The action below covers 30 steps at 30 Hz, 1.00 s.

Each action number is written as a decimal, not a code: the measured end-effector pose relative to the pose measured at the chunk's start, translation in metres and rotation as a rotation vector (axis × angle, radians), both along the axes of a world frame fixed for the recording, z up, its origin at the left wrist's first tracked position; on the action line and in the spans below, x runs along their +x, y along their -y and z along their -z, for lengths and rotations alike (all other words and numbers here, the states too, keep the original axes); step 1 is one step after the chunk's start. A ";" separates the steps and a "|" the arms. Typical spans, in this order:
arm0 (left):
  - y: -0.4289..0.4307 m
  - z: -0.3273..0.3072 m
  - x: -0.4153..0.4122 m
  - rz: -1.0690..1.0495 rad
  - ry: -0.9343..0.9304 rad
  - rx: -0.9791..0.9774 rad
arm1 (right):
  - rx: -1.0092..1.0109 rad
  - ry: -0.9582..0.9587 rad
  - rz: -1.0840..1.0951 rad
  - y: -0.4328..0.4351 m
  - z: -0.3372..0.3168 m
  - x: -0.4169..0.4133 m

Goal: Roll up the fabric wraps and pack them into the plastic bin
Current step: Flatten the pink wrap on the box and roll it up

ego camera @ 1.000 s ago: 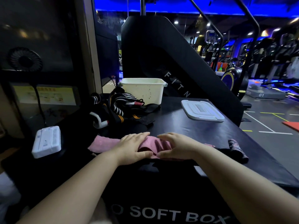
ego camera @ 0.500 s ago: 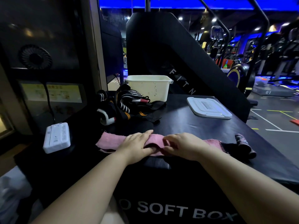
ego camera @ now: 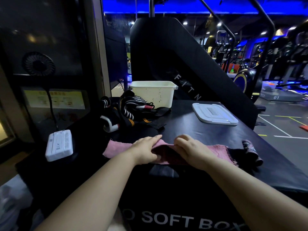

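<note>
A pink fabric wrap [ego camera: 116, 147] lies stretched across the near edge of the black soft box [ego camera: 191, 130]. My left hand [ego camera: 146, 150] and my right hand [ego camera: 190, 147] sit side by side on its middle, fingers curled over a raised fold of the cloth and pinching it. A heap of black, white-striped and orange-striped wraps [ego camera: 128, 112] lies behind my hands. The cream plastic bin [ego camera: 153, 92] stands open at the back of the box. A small dark rolled wrap [ego camera: 250, 150] rests at the wrap's right end.
The bin's white lid [ego camera: 215, 114] lies flat at the back right of the box top. A white rectangular device [ego camera: 59, 145] sits on a dark surface to the left. A large black gym machine [ego camera: 183, 64] rises behind the bin.
Both hands stayed on the pink wrap's middle and gathered a higher fold between them; the fingers of both curled more tightly into the cloth.
</note>
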<state>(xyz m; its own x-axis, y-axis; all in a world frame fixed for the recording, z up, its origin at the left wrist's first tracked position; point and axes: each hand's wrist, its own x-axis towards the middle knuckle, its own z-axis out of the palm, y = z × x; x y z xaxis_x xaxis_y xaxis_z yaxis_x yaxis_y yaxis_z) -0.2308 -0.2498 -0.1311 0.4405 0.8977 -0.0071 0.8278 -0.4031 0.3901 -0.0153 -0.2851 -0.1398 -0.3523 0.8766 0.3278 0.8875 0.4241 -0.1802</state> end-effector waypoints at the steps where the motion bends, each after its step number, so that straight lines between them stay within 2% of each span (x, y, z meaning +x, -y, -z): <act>1: 0.000 0.002 -0.001 0.005 0.009 -0.002 | -0.031 0.021 -0.004 0.000 -0.001 0.001; 4: 0.000 0.007 -0.003 0.009 0.020 0.013 | -0.142 0.104 0.033 0.003 -0.006 0.000; 7: 0.000 0.008 -0.001 0.012 0.009 0.053 | -0.162 0.122 0.047 0.005 -0.007 0.000; 15: 0.001 0.004 0.005 -0.029 -0.142 0.108 | -0.068 -0.017 0.061 0.006 0.001 0.004; 19: 0.002 0.003 0.008 -0.026 -0.203 0.132 | -0.139 -0.098 0.119 0.005 -0.004 0.000; 23: 0.004 0.008 0.004 -0.026 -0.087 0.168 | -0.221 -0.067 0.140 0.000 -0.010 -0.001; 27: 0.005 0.013 0.000 -0.004 0.053 0.194 | -0.195 -0.097 0.151 -0.002 -0.007 0.001; 30: 0.003 0.012 -0.004 0.022 0.095 0.144 | -0.200 -0.115 0.162 -0.003 -0.007 0.002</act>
